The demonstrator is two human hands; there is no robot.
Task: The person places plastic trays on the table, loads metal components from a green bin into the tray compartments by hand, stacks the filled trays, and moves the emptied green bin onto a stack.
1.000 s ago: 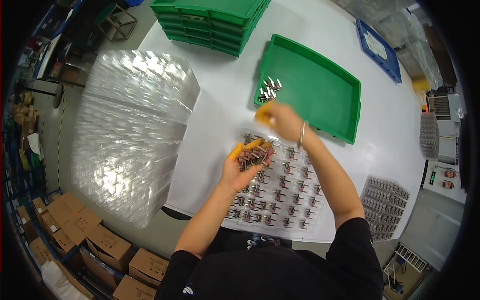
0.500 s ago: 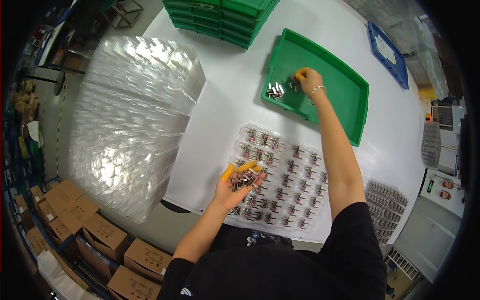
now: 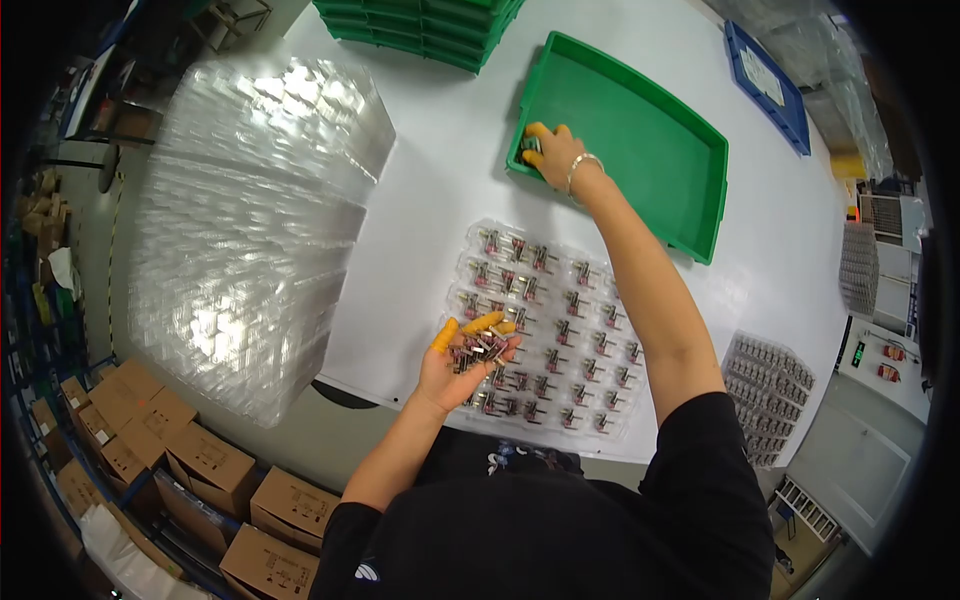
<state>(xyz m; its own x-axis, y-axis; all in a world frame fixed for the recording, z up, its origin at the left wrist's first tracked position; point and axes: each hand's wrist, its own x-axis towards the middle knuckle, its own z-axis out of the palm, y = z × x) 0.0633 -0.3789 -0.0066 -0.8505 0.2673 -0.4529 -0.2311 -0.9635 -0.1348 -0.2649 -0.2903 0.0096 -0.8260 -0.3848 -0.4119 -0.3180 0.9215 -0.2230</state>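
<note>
My left hand (image 3: 447,378), with yellow finger covers, is cupped palm up around a heap of small metal parts (image 3: 480,350), silvery with reddish bits. It is above the left side of a clear plastic blister tray (image 3: 545,335), whose pockets hold similar parts in rows. My right hand (image 3: 556,158), also in yellow finger covers and with a bracelet at the wrist, reaches into the near left corner of a green tray (image 3: 640,140). Its fingers close around small metal parts (image 3: 529,147) there, partly hidden by the hand.
A tall stack of clear blister trays (image 3: 250,230) stands on the left of the white table (image 3: 420,190). Stacked green trays (image 3: 420,35) are at the back, a blue lid-like tray (image 3: 768,88) at back right. Filled blister trays (image 3: 768,395) lie right. Cardboard boxes (image 3: 210,465) are beyond the table's left edge.
My right hand has moved left inside the green tray, onto the metal parts in its corner. My left hand still holds its heap. The whole view has shifted slightly.
</note>
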